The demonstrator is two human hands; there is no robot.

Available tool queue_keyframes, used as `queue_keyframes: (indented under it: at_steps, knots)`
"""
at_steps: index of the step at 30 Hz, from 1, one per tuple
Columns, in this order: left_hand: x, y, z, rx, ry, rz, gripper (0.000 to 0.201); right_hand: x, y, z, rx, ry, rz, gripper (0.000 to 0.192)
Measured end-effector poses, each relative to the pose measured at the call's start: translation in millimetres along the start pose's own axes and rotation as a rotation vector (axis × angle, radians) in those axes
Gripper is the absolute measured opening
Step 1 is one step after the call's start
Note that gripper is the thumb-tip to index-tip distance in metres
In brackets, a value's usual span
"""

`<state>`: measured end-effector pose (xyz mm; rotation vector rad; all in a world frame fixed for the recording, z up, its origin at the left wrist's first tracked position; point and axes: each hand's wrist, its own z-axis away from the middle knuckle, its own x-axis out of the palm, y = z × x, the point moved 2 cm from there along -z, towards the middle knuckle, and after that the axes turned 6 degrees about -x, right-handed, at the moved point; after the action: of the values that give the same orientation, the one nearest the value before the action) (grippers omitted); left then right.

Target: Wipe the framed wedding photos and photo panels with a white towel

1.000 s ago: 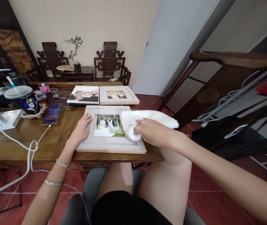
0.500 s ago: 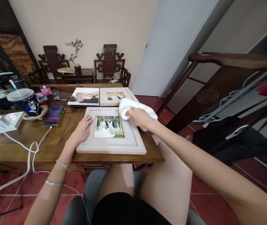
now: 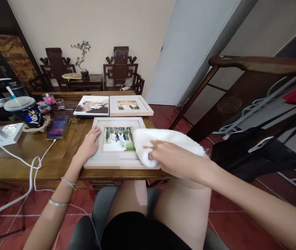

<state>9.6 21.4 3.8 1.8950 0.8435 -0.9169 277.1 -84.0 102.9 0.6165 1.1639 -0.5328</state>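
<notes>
photo frame (image 3: 116, 163) — flat on bench (image 3: 20, 149), long axis left-right. right hand (image 3: 168, 156) clamped on white cloth (image 3: 163, 137) at frame's right near corner; left hand (image 3: 90, 144) — fingers spread, pressing left border.

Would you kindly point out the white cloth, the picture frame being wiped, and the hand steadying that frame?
white cloth (image 3: 174, 139), head view, on its bare upper part beyond the fingers.
picture frame (image 3: 116, 161), head view, on its pale near border.
left hand (image 3: 89, 144), head view, on the back of the hand.
</notes>
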Motion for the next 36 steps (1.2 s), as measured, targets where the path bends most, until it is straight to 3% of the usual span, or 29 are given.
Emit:
queue_keyframes:
  at_steps: [3,6,13,17,22,29,32,36]
  knots:
    - [0.3,-0.9,0.5,0.011,0.0,0.011,0.05,-9.4,-14.0,17.8,-0.012,-0.062,-0.078,0.025]
    - [0.3,-1.4,0.7,0.019,-0.002,0.013,0.05,-12.8,-8.7,13.5,0.005,-0.068,-0.136,0.026]
    - [-0.3,-0.7,0.2,-0.013,-0.002,0.036,0.05,1.6,51.4,-72.7,0.163,0.253,0.083,0.037]
    - [0.3,-1.3,0.9,-0.017,0.01,0.051,0.05,20.5,63.5,-108.2,0.162,0.282,0.16,0.033]
    - [1.4,-1.0,1.3,-0.023,0.018,0.045,0.049,25.0,31.0,-82.4,0.041,0.196,0.19,0.028]
    - [1.3,0.2,1.6,-0.022,0.007,0.035,0.051,-10.0,-18.1,-15.2,-0.13,0.019,-0.008,0.023]
    - [1.1,0.1,2.0,0.002,0.013,0.02,0.052,-14.8,-27.0,-13.9,-0.116,0.03,-0.042,0.023]
    - [0.1,1.1,1.8,0.006,-0.006,-0.004,0.052,3.7,-22.0,-40.0,-0.063,0.123,0.006,0.027]
